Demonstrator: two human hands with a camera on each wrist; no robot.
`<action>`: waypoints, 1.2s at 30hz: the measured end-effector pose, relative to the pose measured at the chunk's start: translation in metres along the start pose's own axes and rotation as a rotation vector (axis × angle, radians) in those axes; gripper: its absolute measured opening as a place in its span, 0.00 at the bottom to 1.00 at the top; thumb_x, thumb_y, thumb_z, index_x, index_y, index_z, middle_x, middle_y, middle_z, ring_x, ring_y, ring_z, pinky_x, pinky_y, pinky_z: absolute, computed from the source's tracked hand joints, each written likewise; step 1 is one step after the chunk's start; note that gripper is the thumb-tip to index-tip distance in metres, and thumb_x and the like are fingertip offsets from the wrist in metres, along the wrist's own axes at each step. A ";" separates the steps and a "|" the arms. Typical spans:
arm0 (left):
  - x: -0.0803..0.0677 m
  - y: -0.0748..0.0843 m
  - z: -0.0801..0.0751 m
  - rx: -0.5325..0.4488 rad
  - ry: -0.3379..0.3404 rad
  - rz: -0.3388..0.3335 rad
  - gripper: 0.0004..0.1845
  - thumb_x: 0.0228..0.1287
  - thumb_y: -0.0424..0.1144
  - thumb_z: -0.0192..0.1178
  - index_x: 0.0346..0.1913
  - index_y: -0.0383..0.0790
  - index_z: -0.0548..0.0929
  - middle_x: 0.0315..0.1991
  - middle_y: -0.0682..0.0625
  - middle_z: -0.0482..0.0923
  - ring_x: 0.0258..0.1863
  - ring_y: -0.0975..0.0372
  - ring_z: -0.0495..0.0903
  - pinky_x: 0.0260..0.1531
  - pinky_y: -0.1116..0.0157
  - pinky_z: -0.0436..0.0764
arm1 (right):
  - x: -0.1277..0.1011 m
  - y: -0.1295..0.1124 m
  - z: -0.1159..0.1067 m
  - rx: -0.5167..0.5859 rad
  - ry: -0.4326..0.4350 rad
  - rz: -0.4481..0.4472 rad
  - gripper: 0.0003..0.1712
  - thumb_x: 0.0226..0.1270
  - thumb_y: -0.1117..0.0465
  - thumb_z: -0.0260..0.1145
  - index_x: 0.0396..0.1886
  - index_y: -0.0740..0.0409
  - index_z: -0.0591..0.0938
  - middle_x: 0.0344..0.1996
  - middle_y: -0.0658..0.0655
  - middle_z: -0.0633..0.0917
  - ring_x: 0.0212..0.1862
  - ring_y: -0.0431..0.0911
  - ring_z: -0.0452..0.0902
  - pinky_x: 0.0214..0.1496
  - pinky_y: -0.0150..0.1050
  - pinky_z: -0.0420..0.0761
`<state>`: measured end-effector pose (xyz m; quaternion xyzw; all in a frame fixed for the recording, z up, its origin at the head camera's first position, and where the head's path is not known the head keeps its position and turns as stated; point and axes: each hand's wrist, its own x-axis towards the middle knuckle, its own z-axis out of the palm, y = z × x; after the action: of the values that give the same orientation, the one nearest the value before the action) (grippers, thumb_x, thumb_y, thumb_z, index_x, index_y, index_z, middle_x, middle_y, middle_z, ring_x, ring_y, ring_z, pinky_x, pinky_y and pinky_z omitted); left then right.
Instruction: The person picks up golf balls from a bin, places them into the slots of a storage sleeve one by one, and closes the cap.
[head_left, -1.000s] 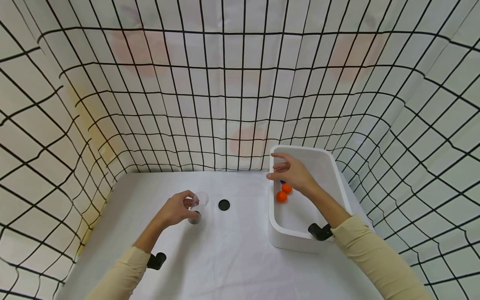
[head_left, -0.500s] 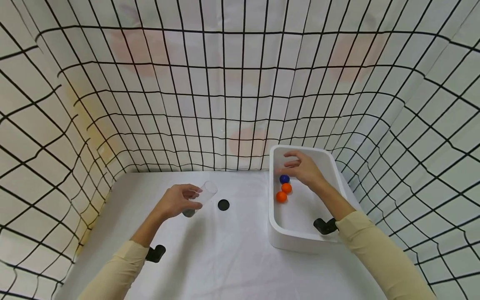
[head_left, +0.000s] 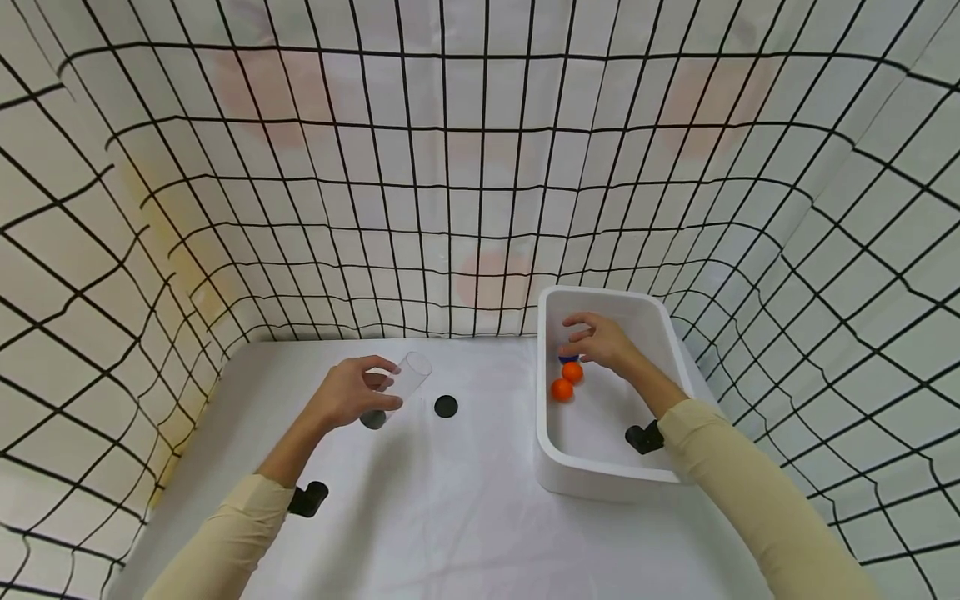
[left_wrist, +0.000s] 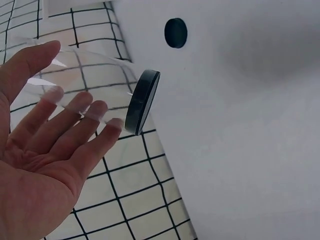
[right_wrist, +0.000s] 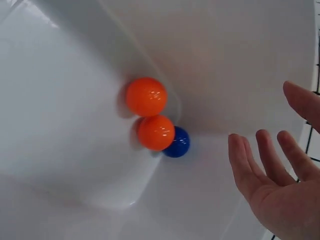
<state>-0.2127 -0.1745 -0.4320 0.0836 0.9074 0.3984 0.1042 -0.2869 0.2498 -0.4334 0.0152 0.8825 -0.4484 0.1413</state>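
Observation:
My left hand (head_left: 382, 385) grips a clear plastic tube (head_left: 401, 382) with a dark base (head_left: 372, 419), held tilted just above the white table, mouth toward the upper right. In the left wrist view my fingers (left_wrist: 75, 107) press against the clear plastic tube (left_wrist: 85, 80) and its dark base (left_wrist: 142, 101) faces the table. My right hand (head_left: 581, 340) hovers inside the white tub (head_left: 600, 487), fingers relaxed and holding nothing, just above a blue ball (right_wrist: 177, 142). Two orange balls (right_wrist: 146, 96) (right_wrist: 156, 132) touch it along the tub wall.
A black round cap (head_left: 446, 406) lies on the white table (head_left: 450, 517) between the tube and the tub; it also shows in the left wrist view as the black round cap (left_wrist: 176, 32). Grid-patterned cloth (head_left: 480, 167) walls the table on three sides.
My left hand has lifted the tube off the table and tilted it. My right hand has moved from the tub's left rim further in, over the balls.

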 end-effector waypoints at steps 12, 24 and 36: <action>-0.002 0.001 0.000 0.027 -0.004 -0.011 0.24 0.56 0.43 0.75 0.56 0.42 0.85 0.53 0.39 0.87 0.57 0.47 0.84 0.52 0.47 0.83 | 0.020 0.036 0.012 -0.117 -0.055 0.030 0.38 0.61 0.59 0.72 0.70 0.59 0.72 0.55 0.69 0.82 0.53 0.60 0.82 0.57 0.52 0.84; -0.003 -0.001 0.002 0.022 0.000 -0.012 0.24 0.57 0.43 0.74 0.57 0.41 0.85 0.54 0.37 0.86 0.56 0.45 0.84 0.51 0.47 0.83 | 0.026 0.057 0.013 -0.119 -0.064 0.122 0.34 0.60 0.61 0.72 0.67 0.61 0.76 0.47 0.63 0.87 0.54 0.62 0.82 0.52 0.47 0.86; -0.004 -0.003 0.000 0.036 0.007 -0.018 0.25 0.57 0.42 0.74 0.58 0.39 0.84 0.54 0.35 0.85 0.54 0.45 0.85 0.47 0.51 0.85 | 0.031 0.060 0.019 -0.226 -0.088 0.091 0.28 0.59 0.63 0.72 0.60 0.63 0.81 0.50 0.65 0.83 0.48 0.58 0.82 0.47 0.46 0.87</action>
<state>-0.2094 -0.1773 -0.4339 0.0760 0.9155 0.3815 0.1029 -0.3026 0.2677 -0.4991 0.0196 0.9188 -0.3393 0.2010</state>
